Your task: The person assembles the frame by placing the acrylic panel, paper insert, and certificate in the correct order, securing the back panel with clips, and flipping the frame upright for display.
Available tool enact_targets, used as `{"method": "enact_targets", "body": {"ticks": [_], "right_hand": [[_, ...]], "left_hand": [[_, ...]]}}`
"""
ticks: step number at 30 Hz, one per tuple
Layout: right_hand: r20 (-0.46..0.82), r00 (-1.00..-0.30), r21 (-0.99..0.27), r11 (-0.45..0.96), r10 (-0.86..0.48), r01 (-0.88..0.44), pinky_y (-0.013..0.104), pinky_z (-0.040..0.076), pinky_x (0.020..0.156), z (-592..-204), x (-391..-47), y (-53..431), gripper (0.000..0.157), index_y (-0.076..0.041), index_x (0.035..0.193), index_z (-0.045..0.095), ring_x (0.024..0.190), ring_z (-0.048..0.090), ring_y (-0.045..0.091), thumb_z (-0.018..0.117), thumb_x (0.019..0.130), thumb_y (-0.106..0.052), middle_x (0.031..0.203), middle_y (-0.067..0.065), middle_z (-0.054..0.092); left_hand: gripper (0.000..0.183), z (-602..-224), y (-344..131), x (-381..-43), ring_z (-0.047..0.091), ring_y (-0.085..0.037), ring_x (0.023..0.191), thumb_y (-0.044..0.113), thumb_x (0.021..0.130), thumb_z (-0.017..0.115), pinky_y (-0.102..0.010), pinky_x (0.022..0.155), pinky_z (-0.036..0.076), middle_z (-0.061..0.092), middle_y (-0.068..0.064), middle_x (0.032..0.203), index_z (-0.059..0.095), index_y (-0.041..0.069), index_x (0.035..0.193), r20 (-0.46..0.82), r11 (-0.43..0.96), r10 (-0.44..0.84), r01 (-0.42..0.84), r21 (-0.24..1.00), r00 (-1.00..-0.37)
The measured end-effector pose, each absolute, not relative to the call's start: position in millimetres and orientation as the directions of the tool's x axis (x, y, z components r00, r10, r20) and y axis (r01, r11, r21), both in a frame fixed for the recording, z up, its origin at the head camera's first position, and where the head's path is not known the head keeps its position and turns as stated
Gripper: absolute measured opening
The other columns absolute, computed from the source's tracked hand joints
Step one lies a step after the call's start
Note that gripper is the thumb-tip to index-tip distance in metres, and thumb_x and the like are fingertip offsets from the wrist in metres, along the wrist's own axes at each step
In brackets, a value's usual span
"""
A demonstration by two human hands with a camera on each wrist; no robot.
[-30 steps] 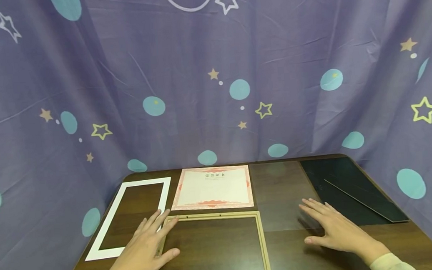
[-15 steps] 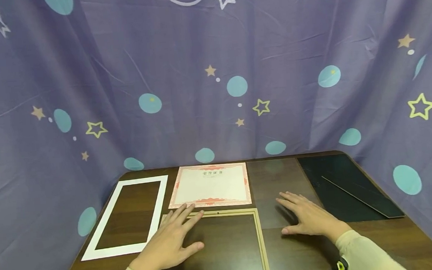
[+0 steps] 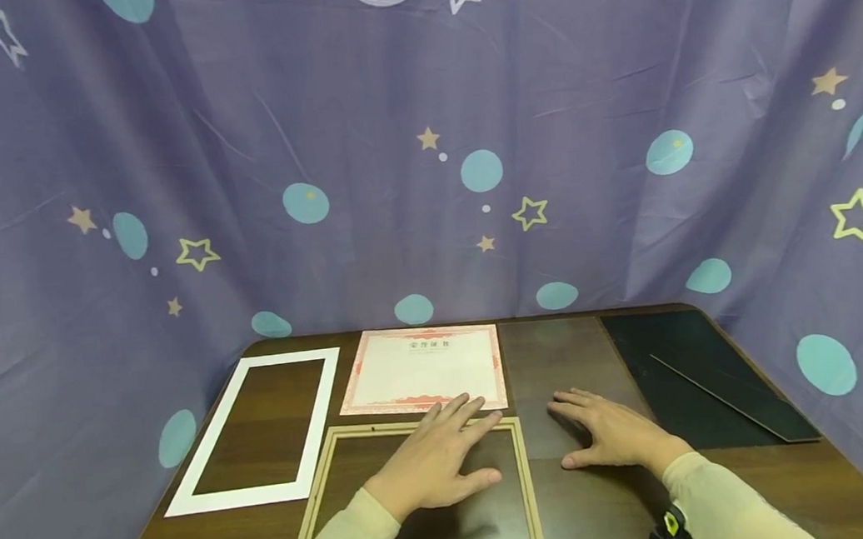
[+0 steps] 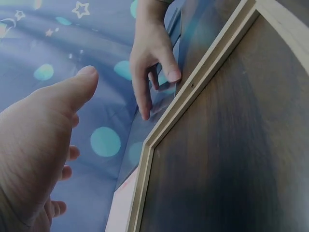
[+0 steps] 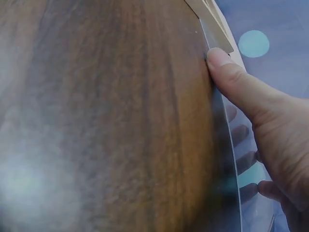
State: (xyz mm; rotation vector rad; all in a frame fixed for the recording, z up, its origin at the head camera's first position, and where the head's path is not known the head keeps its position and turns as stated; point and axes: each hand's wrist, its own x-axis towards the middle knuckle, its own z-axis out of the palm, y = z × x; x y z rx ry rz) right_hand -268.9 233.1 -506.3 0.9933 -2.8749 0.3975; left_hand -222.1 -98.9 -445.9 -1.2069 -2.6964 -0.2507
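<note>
My left hand (image 3: 439, 463) hovers over the picture frame (image 3: 532, 505), fingers spread and thumb apart, with nothing in it. Tan and hollow, the frame lies on the table near me; its near part is out of the head view. My right hand (image 3: 612, 434) is over the near part of a clear sheet (image 3: 551, 361), fingers stretched out and loosely bent. In the right wrist view its thumb (image 5: 227, 67) is right at the sheet's near edge, and the other fingers show reflections in the surface. Behind the frame lies a certificate (image 3: 424, 374) with a red border.
A white mat border (image 3: 237, 498) lies on the left of the table. On the right is a dark board (image 3: 677, 336) with a thin pale-edged flap (image 3: 773, 421) across it. A purple curtain (image 3: 370, 257) with stars hangs behind the table.
My left hand has moved right, from the frame's left edge to over its middle. My right hand has moved left over the clear sheet's near part. The objects lie as before.
</note>
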Motion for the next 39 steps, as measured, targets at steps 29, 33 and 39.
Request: {"method": "enact_targets", "body": {"ticks": [29,33,39], "right_hand": [[0.289,-0.726,-0.132,0.725,-0.624,-0.676,0.055,0.046,0.094,-518,-269,236,0.076,-0.007,0.128,0.062,0.125,0.048,0.040,0.062,0.080,-0.066,0.135,0.015,0.055],[0.295,-0.725,-0.130,0.726,-0.622,-0.676,0.055,0.045,0.095,-519,-269,237,0.076,-0.007,0.127,0.062,0.125,0.048,0.040,0.062,0.080,-0.067,0.135,0.015,0.055],[0.295,-0.675,-0.040,0.697,-0.676,-0.716,0.050,0.047,0.094,-515,-268,235,0.067,-0.008,0.122,0.066,0.120,0.054,0.037,0.061,0.083,-0.063,0.127,0.014,0.061]], "left_hand": [[0.068,-491,-26,-299,0.042,-0.021,0.130,0.062,0.095,0.040,-0.039,0.107,0.035,0.051,-0.006,0.137,0.059,0.008,0.131,0.106,0.754,0.648,0.655,0.052,-0.754],[0.068,-498,-25,-298,0.043,-0.022,0.129,0.062,0.095,0.038,-0.039,0.106,0.035,0.051,-0.007,0.136,0.061,0.008,0.129,0.116,0.756,0.644,0.652,0.052,-0.756],[0.066,-503,-25,-298,0.042,-0.021,0.129,0.061,0.096,0.040,-0.038,0.107,0.035,0.050,-0.007,0.136,0.059,0.008,0.132,0.129,0.752,0.644,0.655,0.074,-0.754]]}}
